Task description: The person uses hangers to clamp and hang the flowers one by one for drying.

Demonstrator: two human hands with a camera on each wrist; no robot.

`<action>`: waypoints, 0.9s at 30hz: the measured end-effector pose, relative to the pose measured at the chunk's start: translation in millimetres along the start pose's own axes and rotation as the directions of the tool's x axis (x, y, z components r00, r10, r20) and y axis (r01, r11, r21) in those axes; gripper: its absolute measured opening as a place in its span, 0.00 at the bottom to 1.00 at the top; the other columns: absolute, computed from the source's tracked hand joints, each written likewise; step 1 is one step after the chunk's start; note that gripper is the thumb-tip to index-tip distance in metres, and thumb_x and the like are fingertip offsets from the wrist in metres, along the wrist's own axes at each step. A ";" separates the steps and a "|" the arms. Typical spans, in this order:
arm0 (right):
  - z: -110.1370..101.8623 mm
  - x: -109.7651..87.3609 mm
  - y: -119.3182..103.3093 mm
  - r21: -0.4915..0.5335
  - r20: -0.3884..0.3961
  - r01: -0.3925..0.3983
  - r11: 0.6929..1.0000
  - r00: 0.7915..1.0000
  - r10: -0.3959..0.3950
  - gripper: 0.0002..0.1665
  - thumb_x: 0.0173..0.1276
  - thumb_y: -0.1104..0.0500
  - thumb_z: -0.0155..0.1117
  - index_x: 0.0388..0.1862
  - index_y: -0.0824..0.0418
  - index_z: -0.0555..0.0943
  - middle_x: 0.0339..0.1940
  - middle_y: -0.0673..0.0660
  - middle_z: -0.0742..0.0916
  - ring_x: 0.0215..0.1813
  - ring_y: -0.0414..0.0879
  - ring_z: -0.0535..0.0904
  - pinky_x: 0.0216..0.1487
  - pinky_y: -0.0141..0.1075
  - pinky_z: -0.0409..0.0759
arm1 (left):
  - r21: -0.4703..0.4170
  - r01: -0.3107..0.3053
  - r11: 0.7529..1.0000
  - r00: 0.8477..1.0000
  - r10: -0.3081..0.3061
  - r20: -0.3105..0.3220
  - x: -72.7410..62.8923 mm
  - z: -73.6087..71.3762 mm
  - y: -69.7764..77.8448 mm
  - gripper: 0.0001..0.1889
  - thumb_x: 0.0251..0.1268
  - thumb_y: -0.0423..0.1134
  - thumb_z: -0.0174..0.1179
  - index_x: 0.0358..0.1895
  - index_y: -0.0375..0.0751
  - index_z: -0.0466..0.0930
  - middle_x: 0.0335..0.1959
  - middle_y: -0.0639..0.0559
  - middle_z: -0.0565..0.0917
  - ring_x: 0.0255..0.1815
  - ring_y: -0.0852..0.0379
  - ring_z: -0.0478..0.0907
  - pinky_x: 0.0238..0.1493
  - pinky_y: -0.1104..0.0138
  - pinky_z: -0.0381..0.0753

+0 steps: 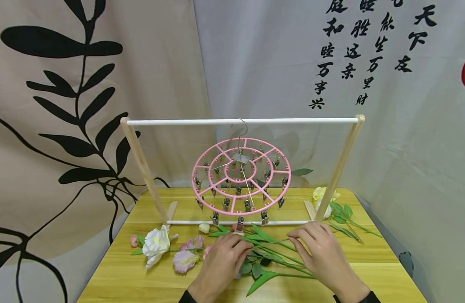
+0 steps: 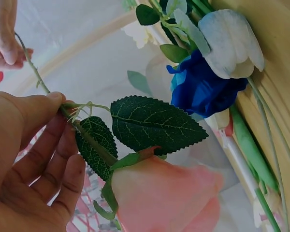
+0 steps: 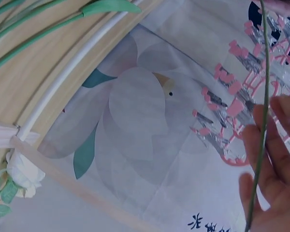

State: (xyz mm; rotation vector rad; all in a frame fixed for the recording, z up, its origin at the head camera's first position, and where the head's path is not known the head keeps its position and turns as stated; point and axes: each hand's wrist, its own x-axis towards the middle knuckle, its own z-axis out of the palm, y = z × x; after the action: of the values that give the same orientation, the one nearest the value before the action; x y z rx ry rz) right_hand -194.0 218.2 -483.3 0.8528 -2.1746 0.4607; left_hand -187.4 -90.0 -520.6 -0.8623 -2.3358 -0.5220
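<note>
My left hand pinches the stem of a pink rose between thumb and fingertips, just below its two dark green toothed leaves. Farther down the same stem, my right hand holds it by thumb and fingers, so the stem spans the gap between both hands. Beneath them, several green-stemmed flowers lie on the table, among them a blue rose and a whitish tulip. In the head view the left hand hides part of this pile.
A pink round clip hanger with metal clips hangs from a white rod between wooden posts, just beyond my hands. White and lilac flowers lie left on the wooden table; yellow flowers lie back right.
</note>
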 end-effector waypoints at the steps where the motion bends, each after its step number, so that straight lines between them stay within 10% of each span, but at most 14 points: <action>1: -2.3 0.7 0.5 -0.001 -0.007 -0.010 1.000 1.000 0.010 0.34 0.99 0.35 0.44 0.47 0.51 0.93 0.46 0.44 0.93 0.51 0.45 0.89 0.65 0.47 0.80 | -0.001 0.006 1.000 1.000 -0.006 -0.004 -0.2 -1.2 0.3 0.10 0.73 0.39 0.84 0.50 0.56 0.95 0.45 0.62 0.93 0.49 0.63 0.90 0.57 0.64 0.93; 9: -13.2 9.3 7.5 0.008 -0.217 -0.029 1.000 0.976 0.030 0.27 0.98 0.41 0.56 0.53 0.59 0.94 0.52 0.58 0.94 0.55 0.59 0.88 0.91 0.41 0.65 | -0.030 0.031 0.999 0.998 -0.032 -0.047 -3.3 -6.6 -0.8 0.11 0.70 0.37 0.85 0.49 0.54 0.96 0.44 0.62 0.93 0.47 0.63 0.90 0.56 0.63 0.94; 15: -14.7 8.8 14.7 0.117 -0.323 -0.061 0.991 0.941 0.096 0.33 0.96 0.40 0.60 0.65 0.71 0.89 0.59 0.69 0.92 0.62 0.62 0.85 0.87 0.26 0.66 | -0.082 0.055 0.995 0.997 -0.059 -0.057 -6.3 -11.1 -3.9 0.11 0.70 0.36 0.85 0.50 0.55 0.96 0.45 0.62 0.93 0.48 0.64 0.90 0.56 0.63 0.94; 21: -14.0 5.8 10.9 0.315 -0.309 -0.167 0.934 0.913 0.268 0.21 0.92 0.65 0.59 0.76 0.72 0.83 0.63 0.69 0.91 0.73 0.33 0.83 0.79 0.19 0.73 | -0.153 0.087 0.984 0.992 -0.099 -0.073 -8.7 -14.5 -4.3 0.12 0.69 0.35 0.85 0.49 0.52 0.95 0.46 0.60 0.93 0.49 0.63 0.91 0.55 0.64 0.94; 27: -3.9 5.0 6.4 0.413 -0.200 -0.265 0.872 0.907 0.370 0.21 0.88 0.77 0.54 0.71 0.68 0.84 0.61 0.62 0.91 0.66 0.33 0.86 0.72 0.17 0.79 | -0.223 0.142 0.964 0.983 -0.164 -0.083 -9.1 -16.2 -2.5 0.12 0.71 0.34 0.84 0.50 0.53 0.95 0.47 0.61 0.93 0.48 0.64 0.90 0.52 0.69 0.94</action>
State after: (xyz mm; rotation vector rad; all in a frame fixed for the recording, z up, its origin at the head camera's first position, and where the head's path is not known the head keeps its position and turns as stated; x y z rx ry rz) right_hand -199.0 222.8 -477.3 0.5731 -1.9971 1.1293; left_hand -177.1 -104.6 -514.7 -0.7348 -2.2927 -0.8782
